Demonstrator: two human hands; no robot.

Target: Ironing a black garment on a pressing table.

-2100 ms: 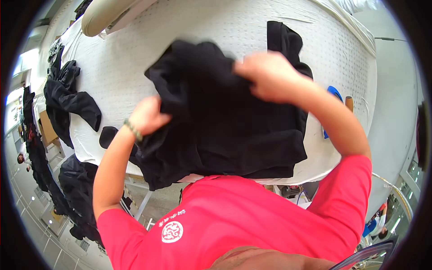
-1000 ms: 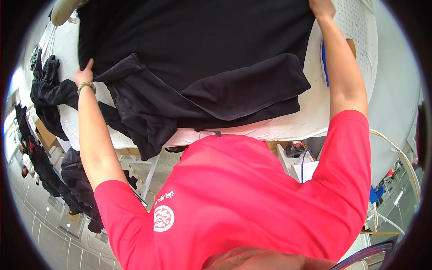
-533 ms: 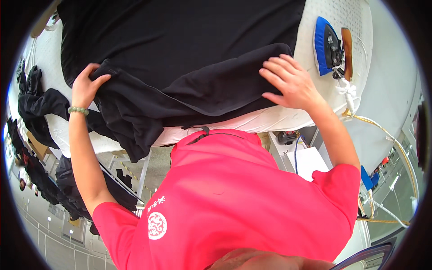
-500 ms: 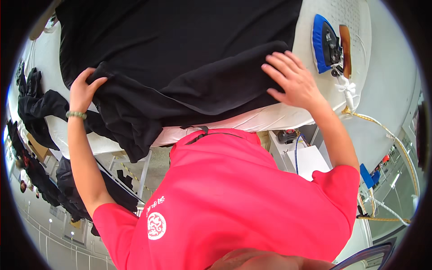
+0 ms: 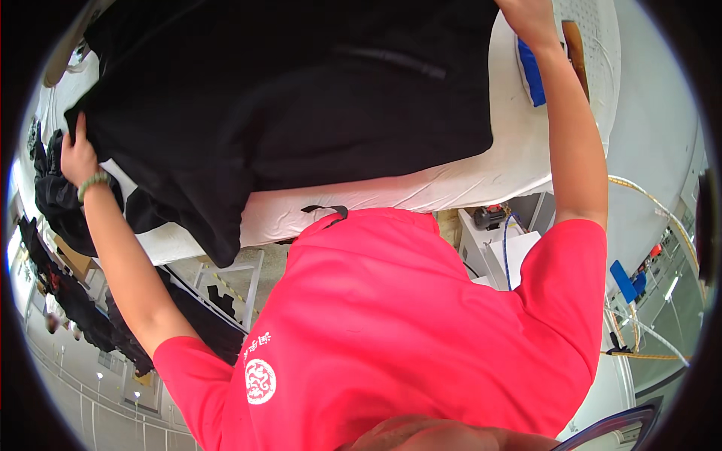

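Observation:
A large black garment (image 5: 361, 120) lies spread over the white-covered ironing table (image 5: 421, 188), with part of it hanging over the near edge at the left. My left hand (image 5: 77, 156) is closed on the garment's left edge, the thumb on top of the cloth. Up at the picture's top edge, my right hand (image 5: 530, 21) reaches to the far right side of the garment. Its fingers are mostly cut off by the frame, so its grip cannot be made out. Beside my right forearm, and partly hidden by it, stands an iron with a blue base (image 5: 532, 74) and a brown handle (image 5: 575, 56).
More black clothes (image 5: 64, 203) are heaped at the table's left end. A white-and-yellow hose (image 5: 665, 210) runs along the right. Below the table's near edge sits a white machine with a dark motor (image 5: 489, 218). Dark garments hang at the lower left.
My right hand has moved far up to the top edge, and my left hand outward to the left. The folded near flap of the garment now lies flatter and spread out.

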